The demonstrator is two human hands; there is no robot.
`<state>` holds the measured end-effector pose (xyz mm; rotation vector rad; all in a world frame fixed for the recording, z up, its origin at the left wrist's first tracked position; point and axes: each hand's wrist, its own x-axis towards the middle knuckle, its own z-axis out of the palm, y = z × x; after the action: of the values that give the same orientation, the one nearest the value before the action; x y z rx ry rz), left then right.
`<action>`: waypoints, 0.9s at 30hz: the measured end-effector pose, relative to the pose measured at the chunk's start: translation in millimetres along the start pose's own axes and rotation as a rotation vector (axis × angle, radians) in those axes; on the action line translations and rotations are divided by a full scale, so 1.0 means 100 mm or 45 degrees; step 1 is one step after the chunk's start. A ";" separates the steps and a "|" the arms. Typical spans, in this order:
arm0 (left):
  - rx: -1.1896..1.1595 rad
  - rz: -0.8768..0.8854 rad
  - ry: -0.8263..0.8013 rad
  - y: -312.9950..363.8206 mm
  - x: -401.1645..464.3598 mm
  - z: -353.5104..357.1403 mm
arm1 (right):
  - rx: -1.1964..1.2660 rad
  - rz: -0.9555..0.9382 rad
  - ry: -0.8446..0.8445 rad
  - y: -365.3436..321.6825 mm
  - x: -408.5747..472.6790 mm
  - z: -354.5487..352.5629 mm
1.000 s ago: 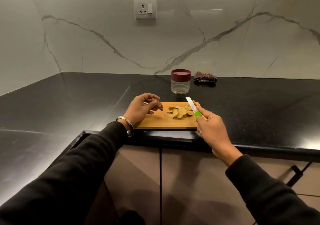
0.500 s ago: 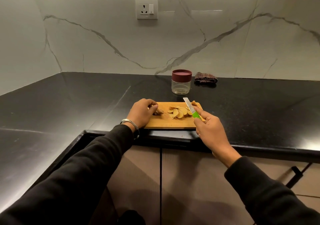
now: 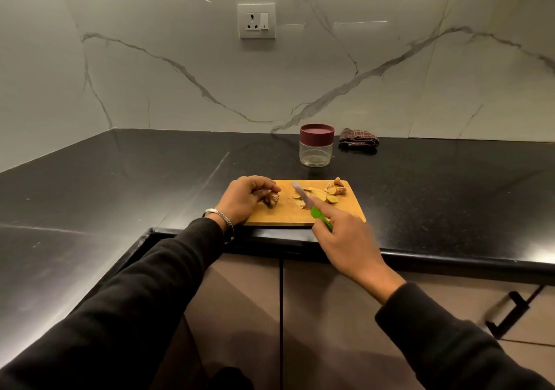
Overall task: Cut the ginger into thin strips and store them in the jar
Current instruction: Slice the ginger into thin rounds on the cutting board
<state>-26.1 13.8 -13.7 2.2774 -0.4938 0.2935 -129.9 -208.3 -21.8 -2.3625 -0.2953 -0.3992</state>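
Note:
A wooden cutting board (image 3: 282,214) lies at the front edge of the black counter. My left hand (image 3: 244,199) rests on its left end and grips a brown chunk of ginger (image 3: 272,200). Pale ginger slices (image 3: 319,194) and small knobby offcuts (image 3: 338,187) lie on the board's right half. My right hand (image 3: 350,247) holds a knife (image 3: 312,208) by its green handle, index finger along the top, the blade pointing up-left over the slices. A clear jar (image 3: 316,149) with a maroon lid on stands behind the board; I see nothing inside it.
A folded dark checked cloth (image 3: 358,142) lies right of the jar by the marble wall. A wall socket (image 3: 256,21) is above. The black counter (image 3: 120,179) wraps round to the left. Cabinet doors (image 3: 240,314) and a dark handle (image 3: 510,311) lie below.
My right hand swung the knife leftwards, its blade now across the slices. My left hand settled lower on the board with the ginger chunk.

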 end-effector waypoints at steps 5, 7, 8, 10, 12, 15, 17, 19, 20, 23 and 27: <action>0.084 0.039 -0.018 -0.04 0.01 0.00 | -0.108 -0.002 -0.072 -0.12 0.00 0.10; 0.119 0.040 -0.006 -0.05 0.00 -0.01 | -0.137 0.004 -0.080 -0.15 0.03 0.10; 0.119 0.045 0.003 -0.05 -0.02 -0.01 | -0.144 0.005 -0.085 -0.17 0.04 0.10; 0.105 0.069 0.016 -0.03 -0.04 -0.01 | -0.165 -0.005 -0.096 -0.21 0.04 0.11; 0.125 0.089 0.020 -0.02 -0.05 -0.02 | -0.198 -0.023 -0.100 -0.24 0.04 0.14; 0.209 0.117 0.023 0.00 -0.05 -0.05 | -0.251 -0.047 -0.097 -0.27 0.06 0.17; 0.263 0.146 0.011 0.02 -0.05 -0.07 | -0.274 -0.058 -0.095 -0.29 0.07 0.18; 0.330 0.173 -0.003 0.06 -0.04 -0.10 | -0.298 -0.077 -0.098 -0.30 0.07 0.19; 0.355 0.179 -0.006 0.07 -0.04 -0.11 | -0.309 -0.084 -0.099 -0.31 0.07 0.20; 0.417 0.185 -0.036 0.12 0.00 -0.15 | -0.332 -0.092 -0.099 -0.30 0.10 0.21; 0.483 0.174 -0.113 0.18 0.08 -0.18 | -0.375 -0.091 -0.114 -0.29 0.13 0.19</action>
<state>-27.7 13.4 12.5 2.6377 -0.6893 0.3817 -123.7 -172.6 -12.8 -2.6691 -0.3858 -0.3931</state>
